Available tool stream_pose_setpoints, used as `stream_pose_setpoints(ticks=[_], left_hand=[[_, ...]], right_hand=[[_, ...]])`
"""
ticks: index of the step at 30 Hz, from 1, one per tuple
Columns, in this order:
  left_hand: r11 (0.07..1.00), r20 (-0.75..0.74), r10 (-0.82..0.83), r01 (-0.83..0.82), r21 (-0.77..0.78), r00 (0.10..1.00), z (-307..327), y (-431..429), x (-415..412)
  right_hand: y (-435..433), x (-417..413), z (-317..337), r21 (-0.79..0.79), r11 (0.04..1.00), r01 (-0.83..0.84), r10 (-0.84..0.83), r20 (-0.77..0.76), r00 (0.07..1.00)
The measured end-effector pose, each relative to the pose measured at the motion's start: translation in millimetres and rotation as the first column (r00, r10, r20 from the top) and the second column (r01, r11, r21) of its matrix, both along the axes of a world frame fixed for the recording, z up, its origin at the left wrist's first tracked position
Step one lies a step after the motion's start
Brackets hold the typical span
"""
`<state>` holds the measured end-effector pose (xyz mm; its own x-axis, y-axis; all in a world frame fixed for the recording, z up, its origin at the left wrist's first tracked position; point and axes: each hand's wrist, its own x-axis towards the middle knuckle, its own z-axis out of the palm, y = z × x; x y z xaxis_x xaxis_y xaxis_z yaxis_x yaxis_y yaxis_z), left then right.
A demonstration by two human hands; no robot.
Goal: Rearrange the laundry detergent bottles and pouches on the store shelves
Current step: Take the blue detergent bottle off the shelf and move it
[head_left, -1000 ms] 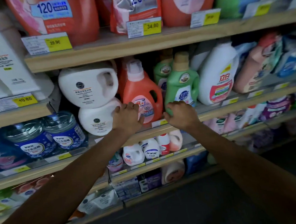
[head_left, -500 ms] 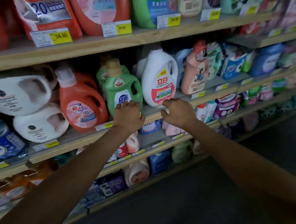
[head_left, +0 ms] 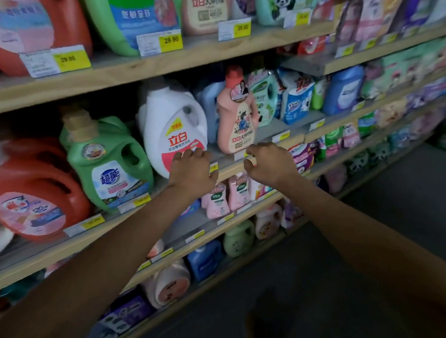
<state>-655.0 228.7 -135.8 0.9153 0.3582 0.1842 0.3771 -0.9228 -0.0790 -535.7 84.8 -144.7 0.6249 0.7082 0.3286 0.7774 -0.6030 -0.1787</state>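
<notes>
Both my arms reach to the middle shelf point(head_left: 264, 162). My left hand point(head_left: 192, 170) has its curled fingers at the lower front of a white detergent jug point(head_left: 172, 124) with a red label; a firm grip is not visible. My right hand point(head_left: 267, 161) hovers just below and in front of a slim pink bottle point(head_left: 235, 113), fingers curled, holding nothing. To the left stand a green jug point(head_left: 106, 158) and an orange-red jug point(head_left: 27, 187). Blue and green pouches point(head_left: 295, 99) lean to the right of the pink bottle.
The upper shelf point(head_left: 125, 69) carries large red, green and panda-print jugs with yellow price tags. Lower shelves hold small pink bottles point(head_left: 228, 195), a blue bottle point(head_left: 204, 257) and a pale green one point(head_left: 238, 239). Dark aisle floor point(head_left: 363, 278) lies at lower right.
My view and both hands have shifted right along the shelf, from the orange and green jugs to the white jug and the pink bottle.
</notes>
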Motion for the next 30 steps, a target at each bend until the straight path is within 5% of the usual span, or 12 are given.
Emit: stream_pose_setpoints(ticks=[17,24,30], left_hand=[[0.957,0.122,-0.283,0.271,0.106,0.951,51,-54,352],[0.928,0.135,-0.361,0.341,0.149,0.923,55,-81,440],[0.959,0.191,-0.271,0.247,0.142,0.943,59,-105,505]], right_hand=[[-73,299,65,-0.002,0.959,0.282,-0.281,0.104,0.954],[-98,389,69,0.042,0.962,0.269,-0.272,0.111,0.956],[-115,473,76,0.042,0.982,0.184,-0.187,0.081,0.979]])
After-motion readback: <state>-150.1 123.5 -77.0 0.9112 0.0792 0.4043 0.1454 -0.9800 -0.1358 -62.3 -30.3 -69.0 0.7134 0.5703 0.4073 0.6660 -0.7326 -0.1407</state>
